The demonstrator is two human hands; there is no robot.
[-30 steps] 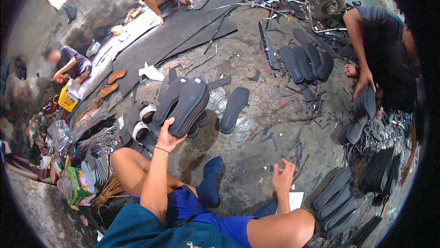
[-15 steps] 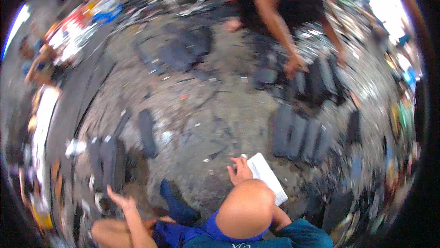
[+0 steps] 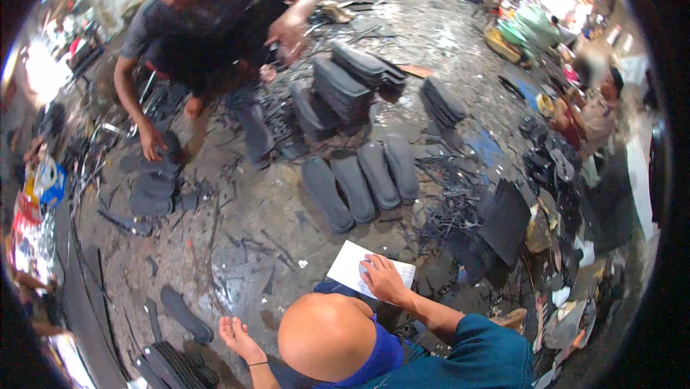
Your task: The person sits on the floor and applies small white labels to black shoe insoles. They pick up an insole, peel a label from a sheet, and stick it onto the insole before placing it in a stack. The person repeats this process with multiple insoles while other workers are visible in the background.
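Note:
My right hand (image 3: 382, 279) lies over a white sheet or booklet (image 3: 349, 262) beside my raised knee, its fingers extended across the page. No pen shows in that hand. My left hand (image 3: 242, 341) is held low to the left of the knee, palm turned up, fingers apart, with nothing in it. Nearest to it, a black sole-shaped piece (image 3: 186, 314) lies on the floor, next to a stack of similar dark pieces (image 3: 175, 367). Beyond the paper, several dark grey sole-shaped stacks (image 3: 352, 188) stand side by side.
A crouching co-worker (image 3: 223, 22) at the far left reaches toward dark pieces (image 3: 152, 193) on the floor. Taller sole stacks (image 3: 338, 91) stand farther back, another stack (image 3: 443, 104) to their right. Black scraps (image 3: 449, 220) and a dark sheet (image 3: 504, 222) lie at the right.
My view has swung right, so the co-worker and stacks appear farther left. My right hand has gone from the paper's left edge to lying across it. My left hand stays open.

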